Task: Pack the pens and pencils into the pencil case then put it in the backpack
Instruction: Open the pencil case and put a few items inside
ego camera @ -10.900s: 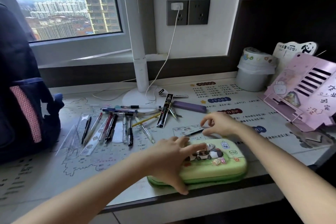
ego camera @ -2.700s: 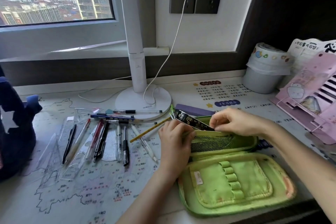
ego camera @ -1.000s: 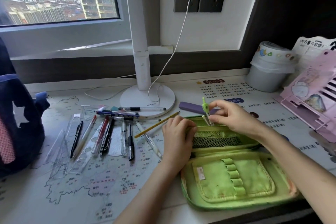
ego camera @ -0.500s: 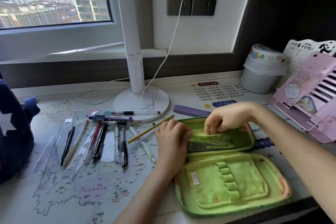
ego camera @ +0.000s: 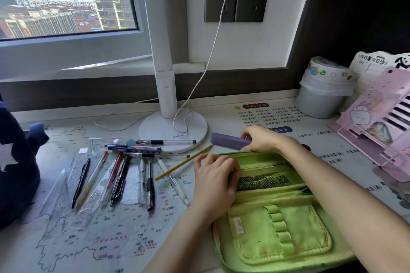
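Observation:
The green pencil case lies open on the desk at lower right, its mesh pocket facing up. My left hand grips the left edge of the mesh-pocket half. My right hand reaches past the case's far rim and grips a purple eraser box. Several pens and pencils lie spread on the desk to the left, with a yellow pencil slanting toward the case. The dark blue backpack stands at the left edge.
A white desk lamp with its cord stands behind the pens. Clear rulers and set squares lie under the pens. A white lined bin and a pink book stand occupy the right. The desk edge runs just below the case.
My right hand left the mesh pocket, moved back beyond the case and took hold of the purple eraser box. My left hand stayed on the case.

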The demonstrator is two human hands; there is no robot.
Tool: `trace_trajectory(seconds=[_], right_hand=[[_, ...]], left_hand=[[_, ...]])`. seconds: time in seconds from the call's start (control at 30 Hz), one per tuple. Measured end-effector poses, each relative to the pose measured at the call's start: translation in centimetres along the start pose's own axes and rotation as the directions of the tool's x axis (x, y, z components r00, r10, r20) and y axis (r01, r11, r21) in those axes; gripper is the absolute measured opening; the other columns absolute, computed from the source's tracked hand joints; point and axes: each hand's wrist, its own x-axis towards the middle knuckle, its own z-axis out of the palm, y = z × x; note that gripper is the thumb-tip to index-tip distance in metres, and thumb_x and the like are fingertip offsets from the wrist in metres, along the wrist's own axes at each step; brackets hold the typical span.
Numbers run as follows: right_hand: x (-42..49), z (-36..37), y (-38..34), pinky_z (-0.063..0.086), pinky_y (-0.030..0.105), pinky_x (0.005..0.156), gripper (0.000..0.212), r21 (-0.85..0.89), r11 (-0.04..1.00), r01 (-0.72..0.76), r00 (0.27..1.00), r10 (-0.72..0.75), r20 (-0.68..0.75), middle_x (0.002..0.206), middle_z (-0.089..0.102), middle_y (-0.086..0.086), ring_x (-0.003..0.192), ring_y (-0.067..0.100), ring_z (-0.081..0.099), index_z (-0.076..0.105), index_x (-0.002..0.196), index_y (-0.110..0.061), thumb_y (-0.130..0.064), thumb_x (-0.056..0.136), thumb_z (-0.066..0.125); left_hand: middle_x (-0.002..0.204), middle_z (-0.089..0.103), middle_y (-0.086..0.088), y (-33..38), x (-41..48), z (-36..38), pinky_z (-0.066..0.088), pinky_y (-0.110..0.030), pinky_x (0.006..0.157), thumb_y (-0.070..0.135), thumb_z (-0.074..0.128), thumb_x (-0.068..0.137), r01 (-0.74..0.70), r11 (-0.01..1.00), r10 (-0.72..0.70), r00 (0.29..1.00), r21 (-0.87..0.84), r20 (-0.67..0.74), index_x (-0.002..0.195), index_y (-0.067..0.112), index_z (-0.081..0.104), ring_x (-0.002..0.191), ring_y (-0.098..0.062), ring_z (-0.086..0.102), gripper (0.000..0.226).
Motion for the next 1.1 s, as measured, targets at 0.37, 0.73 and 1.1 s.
trace_trajectory(seconds=[0.37,0.73,1.1], right_hand=[[-8.0,3.3,1.0,0.056,0.029,0.065,0.026,0.521,0.801,0.296,0.831,0.054,-0.554,0.085,0.069,-0.007,0.067,0.009,0.067,0.058,0.109,-0.022,-0.027,0.084,0.065],[-8.7,4.0,1.7,0.057,0.042,0.068,0.013,0.780,0.561,0.279,0.843,0.245,-0.478,0.072,0.068,0.014,0.056,0.024,0.065,0.053,0.094,-0.024,-0.032,0.096,0.043],[-9.3,3.6,1.7,0.048,0.028,0.073,0.006,0.745,0.598,0.297,0.820,0.239,-0.519,0.090,0.066,0.000,0.084,0.017,0.061,0.062,0.091,-0.032,-0.029,0.090,0.057]], left_hand=[[0.073,0.069,0.006,0.5,0.3,-0.7,0.028,-0.032,0.073,0.027,0.041,0.084,0.011,0.998,-0.005,0.996,-0.069,0.085,0.081,0.021,0.064,0.074,-0.020,0.059,0.024],[0.101,0.065,0.000,-0.3,5.7,-2.7,0.048,-0.030,0.073,0.031,0.056,0.088,-0.222,0.935,0.045,0.847,0.276,0.529,0.100,0.021,0.070,0.092,-0.023,0.060,0.021],[0.095,0.064,-0.014,0.3,6.5,-1.9,0.049,-0.037,0.077,0.008,0.049,0.087,-0.459,0.835,0.153,0.723,0.302,0.674,0.088,0.002,0.066,0.090,-0.030,0.058,0.019]])
